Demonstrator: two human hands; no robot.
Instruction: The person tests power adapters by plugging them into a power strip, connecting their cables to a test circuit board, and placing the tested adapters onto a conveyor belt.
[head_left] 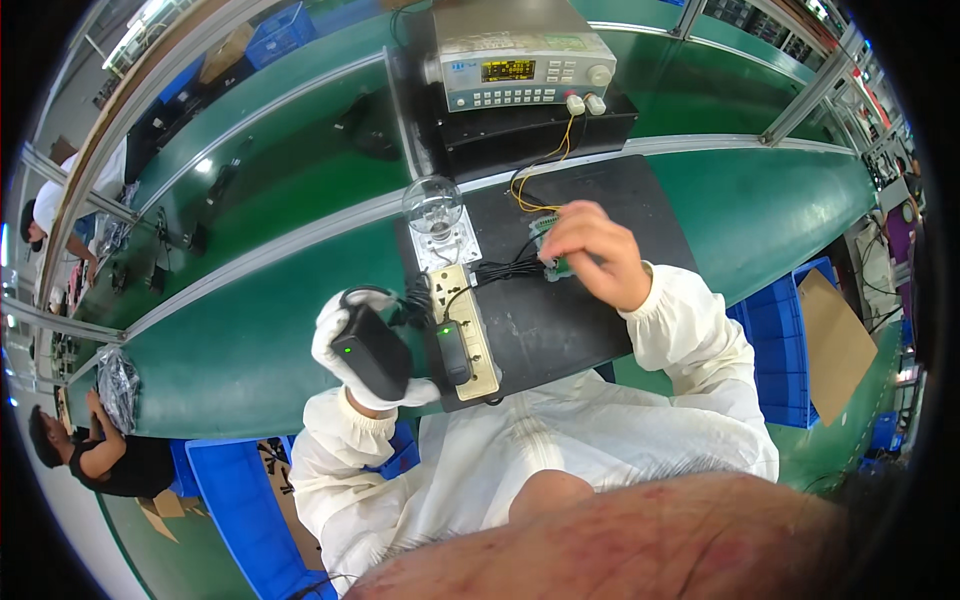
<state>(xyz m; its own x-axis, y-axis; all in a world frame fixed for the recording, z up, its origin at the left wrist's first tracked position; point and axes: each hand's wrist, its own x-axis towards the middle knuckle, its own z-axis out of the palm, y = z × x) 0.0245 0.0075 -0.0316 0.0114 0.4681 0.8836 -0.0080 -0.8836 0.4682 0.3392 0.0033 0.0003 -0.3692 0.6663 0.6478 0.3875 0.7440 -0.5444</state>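
My left hand (342, 345), in a white glove, grips a black power adapter (371, 352) with a lit green lamp. Its dark cable loops over that hand toward a cream power strip (466, 340). A second black adapter (453, 352), also showing a green light, sits plugged into the strip. My bare right hand (603, 257) is over a small green terminal board (556, 266), with its fingers bent inward at the board. Whatever they pinch is hidden. Black cables (508, 270) run from beside the strip to this board.
A clear glass bulb (433, 207) stands on a white base behind the strip. A bench instrument (525, 62) with a lit display sends yellow wires to the board. Blue bins (235, 510) flank me, one beside brown cardboard (836, 345). Other people (95, 450) are at the left.
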